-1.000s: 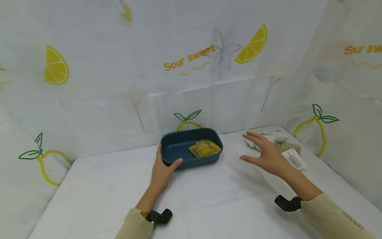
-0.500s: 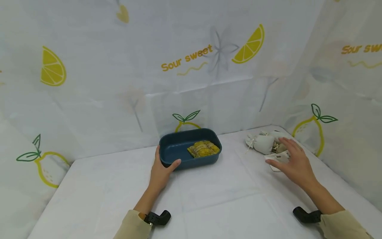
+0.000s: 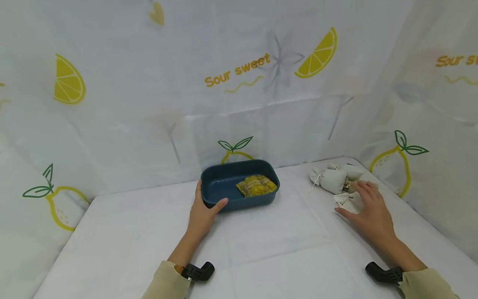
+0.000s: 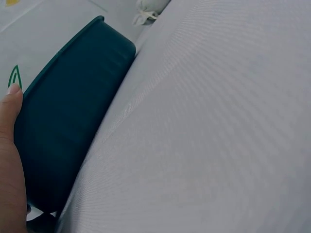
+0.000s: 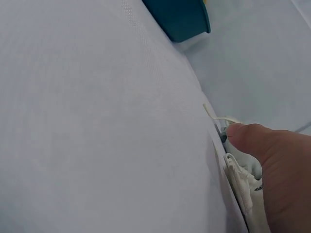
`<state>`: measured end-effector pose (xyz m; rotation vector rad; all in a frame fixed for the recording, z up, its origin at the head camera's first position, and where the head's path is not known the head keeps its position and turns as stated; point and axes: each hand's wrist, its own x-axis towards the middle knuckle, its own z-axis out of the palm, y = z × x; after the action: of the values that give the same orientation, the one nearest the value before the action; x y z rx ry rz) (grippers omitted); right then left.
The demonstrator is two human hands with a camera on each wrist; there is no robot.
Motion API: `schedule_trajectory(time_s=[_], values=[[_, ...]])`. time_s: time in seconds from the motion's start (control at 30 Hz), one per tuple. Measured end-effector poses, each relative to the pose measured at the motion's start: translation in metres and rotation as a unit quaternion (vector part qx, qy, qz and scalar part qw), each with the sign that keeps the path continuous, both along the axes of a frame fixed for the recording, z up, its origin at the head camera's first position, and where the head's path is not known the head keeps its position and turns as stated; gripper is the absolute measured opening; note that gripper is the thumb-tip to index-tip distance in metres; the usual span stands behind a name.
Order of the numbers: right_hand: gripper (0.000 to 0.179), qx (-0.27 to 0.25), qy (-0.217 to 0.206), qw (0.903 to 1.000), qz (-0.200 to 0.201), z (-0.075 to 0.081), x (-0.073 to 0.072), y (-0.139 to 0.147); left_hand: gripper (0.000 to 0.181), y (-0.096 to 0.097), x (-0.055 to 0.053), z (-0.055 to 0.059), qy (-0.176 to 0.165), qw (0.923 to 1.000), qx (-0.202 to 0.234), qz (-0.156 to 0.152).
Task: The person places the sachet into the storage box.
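Note:
My left hand (image 3: 203,214) grips the left end of a dark teal plastic bin (image 3: 246,203), its thumb against the front wall and its fingers at the left side. Inside the bin, toward the right, lies a yellow patterned packet (image 3: 257,185). At the right, my right hand (image 3: 373,214) hovers low over a small white cloth pouch (image 3: 349,201), thumb and fingers spread on either side of it. Beyond that lie a pale grey drawstring pouch (image 3: 333,181) and others, partly hidden by the fingers. In the right wrist view the thumb (image 5: 248,138) hangs above the pouches.
White cloth covers the table (image 3: 149,232). A lemon-printed cloth wall (image 3: 149,104) stands right behind the bin and along both sides. The pouches lie close to the right-hand wall.
My right hand has moved right and toward me, away from the grey pouch, then lowered over the white pouch. My left hand and the bin have stayed put.

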<state>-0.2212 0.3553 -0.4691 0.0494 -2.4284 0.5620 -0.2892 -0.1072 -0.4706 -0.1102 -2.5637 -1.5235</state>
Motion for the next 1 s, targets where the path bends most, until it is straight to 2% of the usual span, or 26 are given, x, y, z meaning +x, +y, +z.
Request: schedule_trajectory(time_s=[0.13, 0.3, 0.4, 0.47, 0.57, 0.67, 0.8, 0.9, 1.0], values=[[0.082, 0.018, 0.036, 0.9992, -0.008, 0.0007, 0.0018, -0.0050, 0.110, -0.0013, 0.0004, 0.0017, -0.002, 1.0000, -0.004, 0.000], [0.075, 0.027, 0.087, 0.9956, 0.021, 0.0022, -0.0005, -0.0069, 0.110, -0.0030, 0.0014, 0.0031, 0.000, 0.9999, -0.010, 0.007], [0.065, 0.019, 0.102, 0.9945, 0.015, 0.0025, -0.0008, -0.0066, 0.110, -0.0034, 0.0014, 0.0031, -0.001, 0.9999, -0.011, 0.007], [0.058, 0.003, 0.093, 0.9956, -0.008, 0.0028, 0.0003, -0.0066, 0.110, -0.0033, 0.0011, 0.0026, -0.002, 0.9999, -0.011, 0.007], [0.049, -0.019, 0.053, 0.9978, -0.036, 0.0031, 0.0029, -0.0062, 0.109, -0.0030, -0.0001, 0.0015, -0.004, 0.9999, -0.010, 0.006], [0.045, -0.023, 0.013, 0.9988, -0.041, 0.0039, 0.0051, -0.0058, 0.109, -0.0025, -0.0007, 0.0011, -0.001, 0.9999, -0.014, 0.006], [0.031, -0.043, 0.013, 0.9987, -0.023, 0.0031, 0.0058, -0.0044, 0.110, -0.0016, -0.0003, 0.0014, 0.001, 0.9999, -0.013, 0.006], [0.027, -0.048, 0.012, 0.9987, 0.012, -0.0002, 0.0050, -0.0033, 0.110, -0.0010, 0.0000, 0.0017, 0.000, 0.9999, -0.011, 0.005], [0.039, -0.023, -0.021, 0.9978, 0.059, -0.0037, 0.0041, -0.0032, 0.110, -0.0004, -0.0002, 0.0018, 0.000, 0.9999, -0.012, 0.003]])
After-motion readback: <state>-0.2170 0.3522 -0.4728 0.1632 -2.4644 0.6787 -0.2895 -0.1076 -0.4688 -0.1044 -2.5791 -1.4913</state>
